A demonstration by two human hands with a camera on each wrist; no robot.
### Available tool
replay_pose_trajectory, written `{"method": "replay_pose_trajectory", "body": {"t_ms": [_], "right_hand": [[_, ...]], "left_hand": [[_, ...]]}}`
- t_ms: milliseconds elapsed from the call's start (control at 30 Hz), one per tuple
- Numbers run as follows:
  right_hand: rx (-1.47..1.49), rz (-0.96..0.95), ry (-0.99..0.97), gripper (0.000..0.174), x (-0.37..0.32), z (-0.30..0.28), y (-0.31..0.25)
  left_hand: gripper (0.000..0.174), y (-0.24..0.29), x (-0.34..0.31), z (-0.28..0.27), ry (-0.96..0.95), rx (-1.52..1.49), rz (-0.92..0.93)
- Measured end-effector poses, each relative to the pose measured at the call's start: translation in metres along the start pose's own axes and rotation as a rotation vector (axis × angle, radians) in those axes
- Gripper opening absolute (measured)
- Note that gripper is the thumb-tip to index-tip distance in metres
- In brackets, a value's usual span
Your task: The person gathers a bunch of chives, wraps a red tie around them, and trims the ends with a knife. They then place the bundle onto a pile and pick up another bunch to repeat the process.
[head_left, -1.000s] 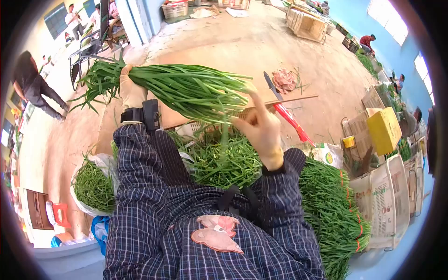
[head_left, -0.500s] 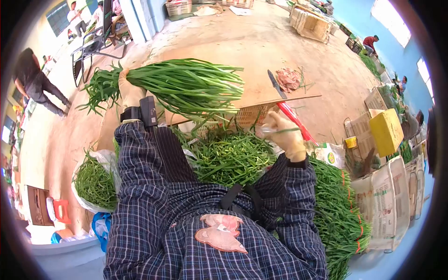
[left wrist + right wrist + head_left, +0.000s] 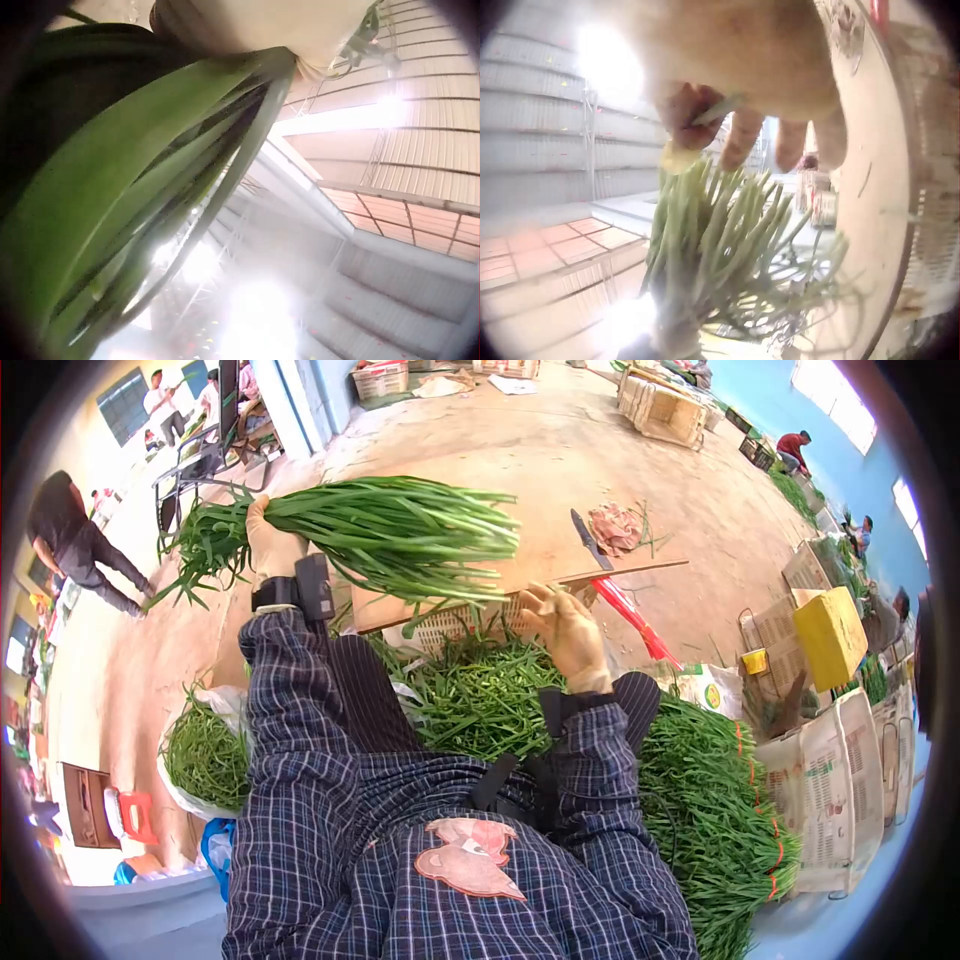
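In the head view my left hand [image 3: 272, 546] grips a thick bunch of long green stalks [image 3: 400, 530] near its leafy end, holding it sideways above a wooden board [image 3: 560, 550]. My right hand [image 3: 568, 632] is just below and right of the cut ends, apart from them, fingers partly bent. The right wrist view shows that hand [image 3: 742, 67] near the pale stalk ends [image 3: 720, 232], with a small green piece [image 3: 718, 109] at its thumb and fingers. Broad leaves [image 3: 127, 165] fill the left wrist view beside the left hand [image 3: 262, 22].
A knife [image 3: 590, 538], a pink cloth [image 3: 614, 528] and red strips [image 3: 636, 622] lie at the board's right. Loose greens [image 3: 480, 700] are heaped between the legs. Tied bundles [image 3: 710, 800] stand right, near crates [image 3: 825, 790]; a bag of greens [image 3: 205, 755] stands left.
The right hand moved from the bunch's cut ends down and right, then back up and left near them. The bunch stays in the left hand and has risen slightly.
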State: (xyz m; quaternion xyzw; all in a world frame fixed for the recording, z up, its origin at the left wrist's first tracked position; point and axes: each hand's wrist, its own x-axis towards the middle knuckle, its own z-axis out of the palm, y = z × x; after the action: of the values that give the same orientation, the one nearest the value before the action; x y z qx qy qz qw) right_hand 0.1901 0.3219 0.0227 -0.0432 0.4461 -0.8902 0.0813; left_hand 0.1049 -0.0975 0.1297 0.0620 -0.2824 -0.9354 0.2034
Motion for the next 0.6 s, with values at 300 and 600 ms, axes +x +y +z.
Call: {"method": "replay_pose_trajectory", "body": {"t_ms": [300,600], "right_hand": [[-0.604,-0.036,-0.173,0.064,0.021,0.012,-0.025],[-0.184,-0.077,-0.114,0.03,0.044,0.04,0.013]], "left_hand": [[0.023,-0.005,-0.005,0.001,0.027,0.199,-0.017],[0.018,-0.014,-0.009,0.009,-0.049,0.498,0.011]]}}
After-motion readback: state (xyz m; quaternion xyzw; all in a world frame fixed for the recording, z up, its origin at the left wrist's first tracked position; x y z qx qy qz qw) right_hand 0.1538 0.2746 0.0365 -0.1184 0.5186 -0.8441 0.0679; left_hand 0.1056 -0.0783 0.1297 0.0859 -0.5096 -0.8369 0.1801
